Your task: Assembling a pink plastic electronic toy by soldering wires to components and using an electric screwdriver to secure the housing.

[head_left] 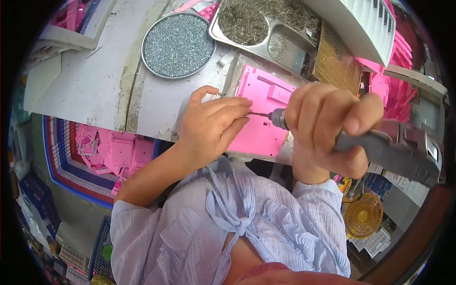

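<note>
My right hand (332, 128) is wrapped round a dark grey electric screwdriver (394, 152), held tilted. Its thin bit (260, 114) points left over a flat pink plastic panel (259, 135) with small holes and a raised block. At the tip of the bit, the fingers of my left hand (211, 121) are drawn together. Whatever they pinch is hidden or too small to make out. Beneath both hands, the panel lies on the worktable (164, 102).
Beyond my left hand stands a round tray of small silvery screws (179, 45). A metal tray (228, 38) with darker small parts sits behind the panel. At lower left is a striped bag (59, 161) of pink parts (121, 152); a yellow basket (363, 213) is lower right.
</note>
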Tool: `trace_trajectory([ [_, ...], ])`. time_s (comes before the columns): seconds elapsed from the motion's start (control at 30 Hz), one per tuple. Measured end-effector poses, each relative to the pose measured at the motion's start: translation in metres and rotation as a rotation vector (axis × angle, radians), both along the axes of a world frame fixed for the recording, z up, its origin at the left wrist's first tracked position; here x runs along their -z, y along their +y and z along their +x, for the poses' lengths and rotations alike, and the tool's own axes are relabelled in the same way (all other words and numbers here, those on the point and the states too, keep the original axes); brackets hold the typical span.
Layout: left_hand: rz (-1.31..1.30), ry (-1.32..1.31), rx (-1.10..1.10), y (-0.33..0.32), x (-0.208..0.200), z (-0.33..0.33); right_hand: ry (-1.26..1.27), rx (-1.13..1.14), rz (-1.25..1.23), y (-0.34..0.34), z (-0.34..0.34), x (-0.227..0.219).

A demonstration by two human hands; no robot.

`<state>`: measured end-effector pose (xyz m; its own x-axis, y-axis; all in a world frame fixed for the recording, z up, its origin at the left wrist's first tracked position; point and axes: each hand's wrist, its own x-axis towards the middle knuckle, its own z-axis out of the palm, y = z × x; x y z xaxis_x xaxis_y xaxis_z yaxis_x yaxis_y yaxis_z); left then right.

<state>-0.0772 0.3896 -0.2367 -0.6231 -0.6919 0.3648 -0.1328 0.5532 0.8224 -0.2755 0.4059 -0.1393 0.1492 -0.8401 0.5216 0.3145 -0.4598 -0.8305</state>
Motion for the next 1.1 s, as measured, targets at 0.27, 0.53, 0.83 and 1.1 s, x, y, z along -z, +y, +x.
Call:
trace_trajectory([
  [0.27, -0.06, 0.039, -0.021, -0.001, 0.001, 0.005, 0.012, 0.047, 0.051, 0.012, 0.015, 0.0],
  [0.53, -0.284, -0.016, 0.027, -0.017, -0.008, 0.011, 0.017, 0.098, 0.063, 0.016, 0.018, 0.001],
  [0.83, -0.293, -0.028, -0.005, -0.011, -0.002, 0.012, 0.044, 0.097, 0.059, 0.021, 0.023, 0.002],
  [1.1, -0.572, -0.316, -0.276, -0.096, 0.005, 0.035, -0.102, 0.103, 0.224, 0.034, 0.037, 0.018],
])
